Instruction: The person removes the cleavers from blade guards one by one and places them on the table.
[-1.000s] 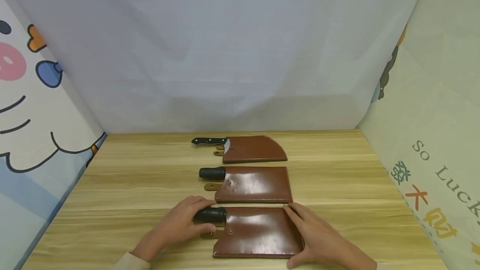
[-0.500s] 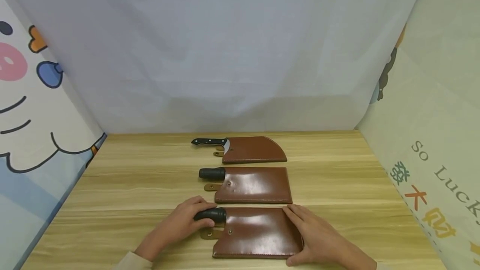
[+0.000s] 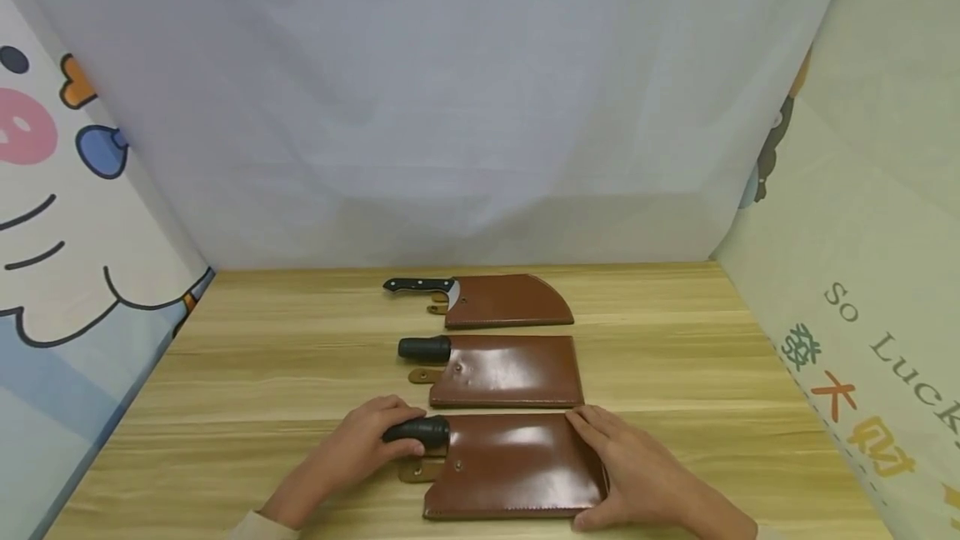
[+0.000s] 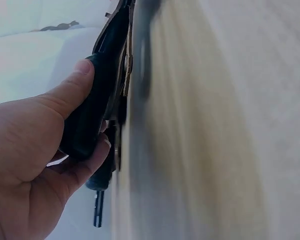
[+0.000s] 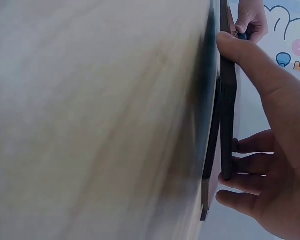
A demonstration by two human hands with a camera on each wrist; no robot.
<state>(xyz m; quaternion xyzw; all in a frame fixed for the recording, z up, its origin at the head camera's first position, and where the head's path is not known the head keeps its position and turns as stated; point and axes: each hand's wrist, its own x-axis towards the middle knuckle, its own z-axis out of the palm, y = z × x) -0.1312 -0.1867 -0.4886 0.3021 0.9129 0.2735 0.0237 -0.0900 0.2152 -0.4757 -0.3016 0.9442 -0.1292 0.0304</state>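
Observation:
Nearest me lies a cleaver in a glossy brown leather knife sheath (image 3: 517,465), with its black handle (image 3: 423,432) pointing left. My left hand (image 3: 371,437) grips that handle, thumb on the near side and fingers on the far side; the left wrist view shows the thumb along the handle (image 4: 90,107). At the sheath's right end, my right hand (image 3: 637,473) holds it across its width, thumb at the near corner and fingers at the far corner. A tan snap strap (image 3: 420,470) sticks out under the handle. The blade is hidden inside the sheath.
Behind it lie two more sheathed knives in a row: a rectangular brown sheath (image 3: 517,369) with a black handle, then a curved-tip sheath (image 3: 510,300) with a riveted black handle. They rest on a wood-grain table (image 3: 262,340) walled by a white cloth (image 3: 465,107) and printed side cloths.
My left thumb has moved from the strap up onto the handle. The front cleaver and its sheath have shifted very slightly left. The right hand stays at the sheath's end.

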